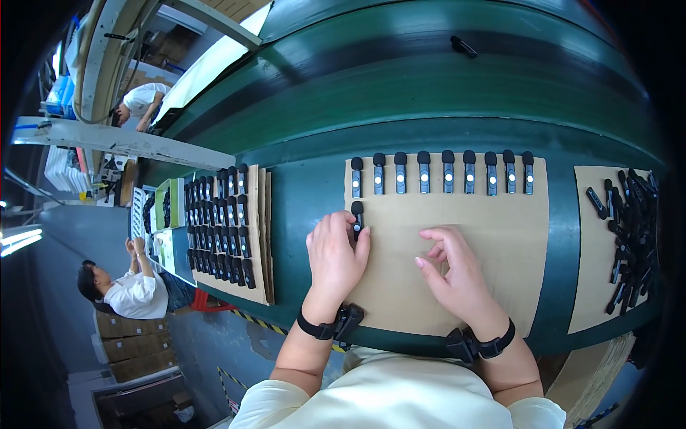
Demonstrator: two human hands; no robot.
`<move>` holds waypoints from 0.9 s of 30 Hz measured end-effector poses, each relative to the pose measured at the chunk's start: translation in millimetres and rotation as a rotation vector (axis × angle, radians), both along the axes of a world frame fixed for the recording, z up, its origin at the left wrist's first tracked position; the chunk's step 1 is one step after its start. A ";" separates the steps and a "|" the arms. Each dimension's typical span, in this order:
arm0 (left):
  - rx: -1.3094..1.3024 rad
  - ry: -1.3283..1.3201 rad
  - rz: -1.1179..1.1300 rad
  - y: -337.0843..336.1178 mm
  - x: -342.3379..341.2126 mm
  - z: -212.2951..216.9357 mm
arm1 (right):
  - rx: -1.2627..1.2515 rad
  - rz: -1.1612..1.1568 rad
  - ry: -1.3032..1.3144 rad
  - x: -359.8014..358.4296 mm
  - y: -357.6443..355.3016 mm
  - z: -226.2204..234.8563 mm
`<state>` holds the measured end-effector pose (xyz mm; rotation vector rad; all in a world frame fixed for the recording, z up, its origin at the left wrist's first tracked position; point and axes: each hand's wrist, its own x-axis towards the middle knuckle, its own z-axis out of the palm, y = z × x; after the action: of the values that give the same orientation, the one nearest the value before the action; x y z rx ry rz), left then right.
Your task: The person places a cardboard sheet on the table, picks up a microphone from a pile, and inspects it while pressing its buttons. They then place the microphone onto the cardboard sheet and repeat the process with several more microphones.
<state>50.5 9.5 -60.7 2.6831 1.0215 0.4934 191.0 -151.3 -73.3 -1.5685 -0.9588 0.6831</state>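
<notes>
My left hand [333, 252] is closed around the lower part of a small black clip-on microphone [358, 209] with a foam tip. That microphone lies upright at the left edge of a brown cardboard sheet [400, 300], below a row of several similar microphones [424, 171] along the sheet's far edge. Each one in the row has its foam tip pointing away from me and a small light spot on its body. Over the middle right of the sheet hovers my right hand [457, 274], open, its fingers loosely curled and thumb apart, with nothing in it.
On the right, another cardboard sheet [580, 286] bears a jumbled pile of microphones [632, 243]. Stacked cardboard [266, 236] at left carries neat rows of them. A green belt [400, 89] runs beyond, with one dark piece [464, 47] on it. Two people work at the left.
</notes>
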 end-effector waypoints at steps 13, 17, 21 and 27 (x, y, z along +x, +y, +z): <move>-0.351 -0.198 -0.501 31.0 83.6 124.3 | 0.016 -0.025 0.072 2.3 -1.8 -0.3; -0.328 0.023 -0.553 69.6 165.0 137.1 | -0.003 -0.043 0.110 6.0 -4.0 -3.8; -0.088 0.155 -0.555 123.1 236.5 122.8 | 0.015 -0.029 0.174 6.5 -3.0 0.7; 0.020 0.268 -0.490 168.5 313.5 76.4 | 0.029 -0.053 0.300 9.1 -3.0 -6.4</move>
<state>364.0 178.0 15.6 2.9267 0.3764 0.0491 200.1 -154.4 -79.7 -1.4121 -0.6989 0.8360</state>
